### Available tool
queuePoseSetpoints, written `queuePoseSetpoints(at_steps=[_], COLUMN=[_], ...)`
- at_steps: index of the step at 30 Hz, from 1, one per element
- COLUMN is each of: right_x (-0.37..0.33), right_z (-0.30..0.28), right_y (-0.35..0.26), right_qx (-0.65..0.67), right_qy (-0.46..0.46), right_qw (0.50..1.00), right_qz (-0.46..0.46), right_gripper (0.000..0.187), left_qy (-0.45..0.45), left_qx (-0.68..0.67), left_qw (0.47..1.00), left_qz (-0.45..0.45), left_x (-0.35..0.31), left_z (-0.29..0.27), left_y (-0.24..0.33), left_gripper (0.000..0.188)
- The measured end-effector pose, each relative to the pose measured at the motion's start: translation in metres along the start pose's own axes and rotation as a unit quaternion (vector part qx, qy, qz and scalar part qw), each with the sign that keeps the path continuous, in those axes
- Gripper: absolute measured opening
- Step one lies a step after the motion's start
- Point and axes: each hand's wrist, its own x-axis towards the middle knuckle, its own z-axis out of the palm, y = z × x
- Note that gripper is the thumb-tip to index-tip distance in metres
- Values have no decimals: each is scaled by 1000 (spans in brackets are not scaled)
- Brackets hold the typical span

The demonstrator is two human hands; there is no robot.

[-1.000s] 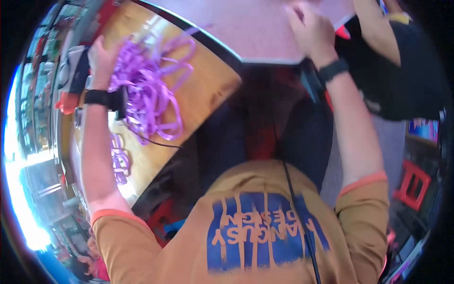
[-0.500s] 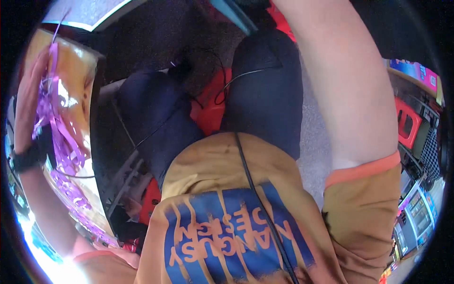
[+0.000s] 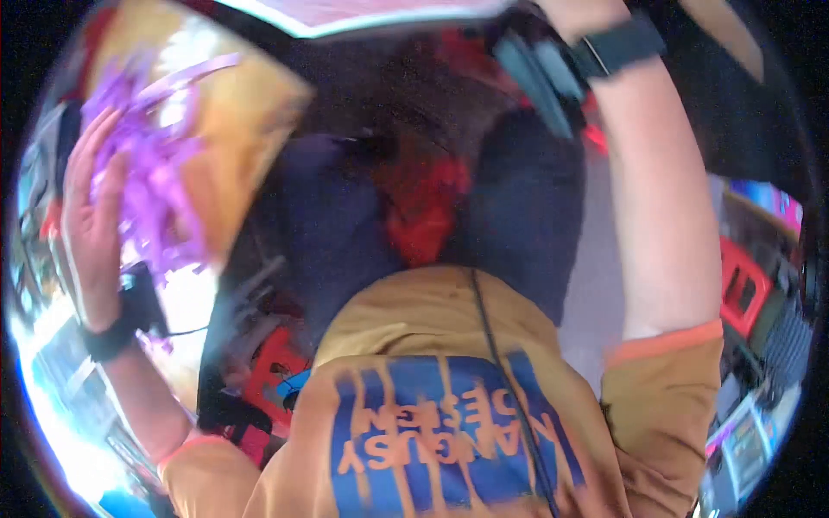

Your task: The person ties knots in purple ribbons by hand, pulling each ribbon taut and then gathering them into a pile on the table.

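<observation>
My left hand (image 3: 93, 211) is at the left, fingers stretched out and somewhat apart, beside a loose heap of shiny purple ribbon (image 3: 155, 194). Whether the fingertips touch the ribbon is blurred. The heap spreads over a tan wood-coloured tabletop (image 3: 233, 142). My right hand (image 3: 583, 13) is cut off by the upper edge, so its fingers are hidden. Dark bands circle both wrists. Next to the right wrist is a long, flat grey-teal object (image 3: 535, 82) whose kind I cannot make out.
A pale, pinkish panel (image 3: 371, 13) crosses the top. Between my legs shows a red seat (image 3: 419, 216). Red plastic stools (image 3: 743, 289) stand at the right, and another red plastic piece (image 3: 281, 367) is at the lower left. A black cable (image 3: 488, 324) runs down my shirt.
The view has shifted, bringing in more of the tabletop. My left hand's fingers are now more spread beside a bunched ribbon heap. My right wrist and its band have come into view.
</observation>
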Motion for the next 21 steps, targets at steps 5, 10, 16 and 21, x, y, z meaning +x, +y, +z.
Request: queuePoseSetpoints(at_steps=[5,10,16,21], right_x=[-11,-5,1,-1], right_z=[12,3,4,6], right_y=[3,3,-2,3], right_qx=[9,-23,-22,-16], right_qy=[7,-60,-73,-85], right_qw=[1000,996,995,995], right_qz=[-1,61,64,49], right_gripper=[28,27,26,26], left_qy=[65,173,199,96], left_qx=[-9,-46,-119,13], left_qw=[997,964,917,974], left_qz=[-45,-196,-324,-203], left_x=[-67,-144,-226,-223], left_z=[-42,-68,-63,-46], left_y=[50,11,-64,-53], left_gripper=[27,22,26,40])
